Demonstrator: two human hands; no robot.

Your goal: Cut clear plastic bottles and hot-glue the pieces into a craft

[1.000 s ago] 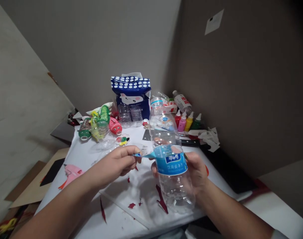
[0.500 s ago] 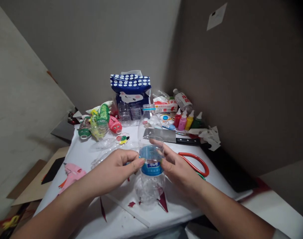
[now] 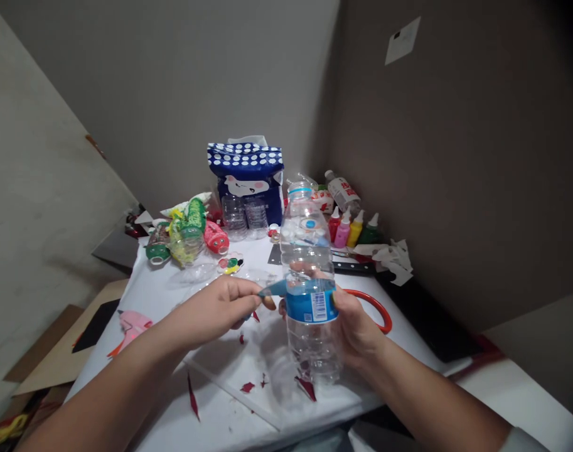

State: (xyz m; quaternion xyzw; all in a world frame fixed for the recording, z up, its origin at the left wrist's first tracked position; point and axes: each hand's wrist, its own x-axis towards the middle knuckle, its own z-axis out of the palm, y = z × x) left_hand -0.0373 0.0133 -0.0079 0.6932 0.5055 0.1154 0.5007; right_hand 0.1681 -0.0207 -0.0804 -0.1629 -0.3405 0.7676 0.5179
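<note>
A clear plastic bottle (image 3: 309,260) without a cap stands upright in my right hand (image 3: 354,314), whose fingers wrap round its middle from the right and behind. Round the bottle runs a blue label (image 3: 309,304) with a barcode facing me. One end of the label is pulled away to the left, pinched between the thumb and fingers of my left hand (image 3: 230,304). Dark red scraps (image 3: 306,388) lie on the white table below the bottle.
Behind are a blue bag (image 3: 246,176), clear cut bottles and paint bottles (image 3: 355,229). A knife (image 3: 354,268) and red-handled scissors (image 3: 373,307) lie beyond my right hand. At left are a pink glue gun (image 3: 134,326) and painted bottles (image 3: 192,229).
The bottle has moved right and turned, so the barcode now faces me. My left hand has drawn the label's end away from the bottle.
</note>
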